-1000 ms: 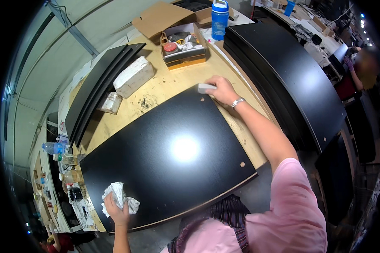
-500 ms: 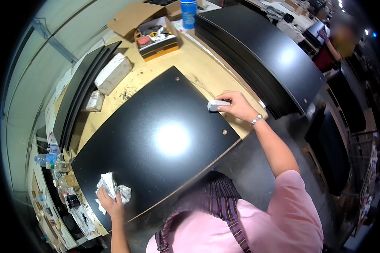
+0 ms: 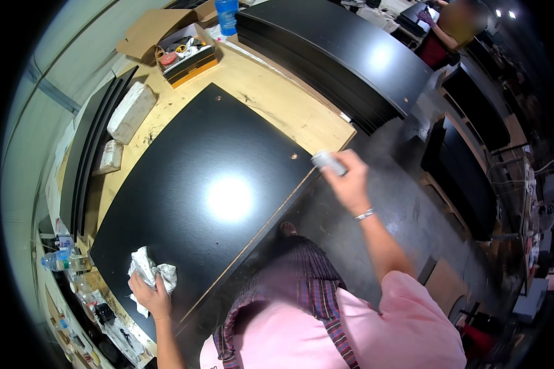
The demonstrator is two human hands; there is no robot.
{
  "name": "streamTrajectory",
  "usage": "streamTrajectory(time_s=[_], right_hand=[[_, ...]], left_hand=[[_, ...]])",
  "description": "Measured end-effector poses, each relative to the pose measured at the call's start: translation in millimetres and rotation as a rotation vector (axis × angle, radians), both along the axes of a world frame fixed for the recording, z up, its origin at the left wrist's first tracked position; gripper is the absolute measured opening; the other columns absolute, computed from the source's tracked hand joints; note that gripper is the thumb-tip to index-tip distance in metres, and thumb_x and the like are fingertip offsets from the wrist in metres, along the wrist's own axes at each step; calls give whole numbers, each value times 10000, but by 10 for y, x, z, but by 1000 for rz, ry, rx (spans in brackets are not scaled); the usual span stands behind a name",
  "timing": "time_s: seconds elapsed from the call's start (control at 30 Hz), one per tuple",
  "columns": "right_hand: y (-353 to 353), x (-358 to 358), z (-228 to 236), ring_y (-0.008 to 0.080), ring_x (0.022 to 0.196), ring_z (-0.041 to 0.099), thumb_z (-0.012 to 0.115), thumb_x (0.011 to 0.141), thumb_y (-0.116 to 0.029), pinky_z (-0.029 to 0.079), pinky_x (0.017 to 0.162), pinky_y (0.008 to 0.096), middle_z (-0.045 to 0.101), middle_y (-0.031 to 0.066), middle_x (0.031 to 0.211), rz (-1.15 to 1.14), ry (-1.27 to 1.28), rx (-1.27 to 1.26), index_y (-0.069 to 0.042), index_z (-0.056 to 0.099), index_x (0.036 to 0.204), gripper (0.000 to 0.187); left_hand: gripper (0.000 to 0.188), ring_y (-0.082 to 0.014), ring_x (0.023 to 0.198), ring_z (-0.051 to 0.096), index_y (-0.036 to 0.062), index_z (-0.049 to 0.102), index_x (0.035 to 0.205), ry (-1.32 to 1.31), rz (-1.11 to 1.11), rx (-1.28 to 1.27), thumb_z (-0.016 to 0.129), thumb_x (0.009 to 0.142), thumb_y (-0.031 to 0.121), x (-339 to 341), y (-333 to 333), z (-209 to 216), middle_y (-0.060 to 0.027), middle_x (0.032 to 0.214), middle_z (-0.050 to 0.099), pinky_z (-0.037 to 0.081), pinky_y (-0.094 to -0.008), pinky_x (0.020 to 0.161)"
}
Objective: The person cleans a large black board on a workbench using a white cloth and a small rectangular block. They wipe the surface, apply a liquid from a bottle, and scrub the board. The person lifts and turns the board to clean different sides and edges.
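A large black panel [image 3: 166, 178] lies on the pale wooden bench, with a round hole near each of two corners and a bare brown edge toward me. On its near left end my left hand [image 3: 151, 294] grips a crumpled white rag [image 3: 144, 265], pressed to the surface. My right hand [image 3: 349, 181], slightly blurred, pinches a small pale grey block [image 3: 328, 163] between thumb and fingers. The block is at the panel's right corner; whether it touches the edge I cannot tell.
Beyond the bench [image 3: 277, 111] stands a stack of black panels [image 3: 332, 43]. At the left are a whitish block [image 3: 132, 112], upright black boards [image 3: 92, 147] and plastic bottles [image 3: 56, 261]. An open box [image 3: 191, 64] and blue container [image 3: 226, 17] sit behind. Another person [image 3: 446, 37] works far right.
My right hand has moved with the grey block from over the panel's far right edge to its near right corner. The left hand stays on the rag; the whole view has shifted.
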State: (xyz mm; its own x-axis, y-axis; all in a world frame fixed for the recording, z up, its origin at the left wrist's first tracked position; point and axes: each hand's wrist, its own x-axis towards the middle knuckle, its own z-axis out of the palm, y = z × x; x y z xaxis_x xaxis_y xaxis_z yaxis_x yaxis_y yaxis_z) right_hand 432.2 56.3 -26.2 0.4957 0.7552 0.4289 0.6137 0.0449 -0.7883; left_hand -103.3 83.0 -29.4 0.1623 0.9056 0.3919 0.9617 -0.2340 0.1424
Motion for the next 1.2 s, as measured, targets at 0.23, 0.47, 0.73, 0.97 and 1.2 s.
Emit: streamTrajectory(time_s=[0.23,0.47,0.73,0.97,1.2], right_hand=[[-584,-1271,-43,304,794,641,765,718,-115,542,692,387,647,125,859,483,-61,17,-59,694,930,230],[-154,-350,-41,331,743,621,748,735,-98,504,654,399,623,154,807,-234,-170,-10,-4,666,873,186],[-506,-1711,-189,236,752,622,827,665,-178,532,611,341,636,72,842,685,-166,131,-56,696,991,372],[-15,-606,-26,316,756,609,742,726,-14,486,676,404,618,138,846,-98,-126,85,1,648,956,249],[-435,-1828,-128,315,734,600,763,702,-19,491,667,378,605,144,821,-33,-91,58,9,636,926,259]], left_hand=[[472,-457,1059,507,-128,508,1184,-1,-20,22,659,859,180,-7,-1,-1,-277,1145,551,403,-498,938],[474,-463,1043,510,-128,510,1179,-11,-26,29,667,853,179,-4,0,-16,-286,1123,554,407,-497,929],[484,-462,1052,512,-133,502,1189,-1,-13,32,670,841,159,-34,-10,-52,-292,1135,551,405,-498,936],[490,-444,1057,518,-89,521,1201,-64,-27,12,700,805,139,-83,-28,16,-264,1158,563,408,-484,937],[523,-406,1049,526,-59,547,1184,-118,-179,-2,741,762,183,-111,80,131,-221,1144,570,410,-463,924]])
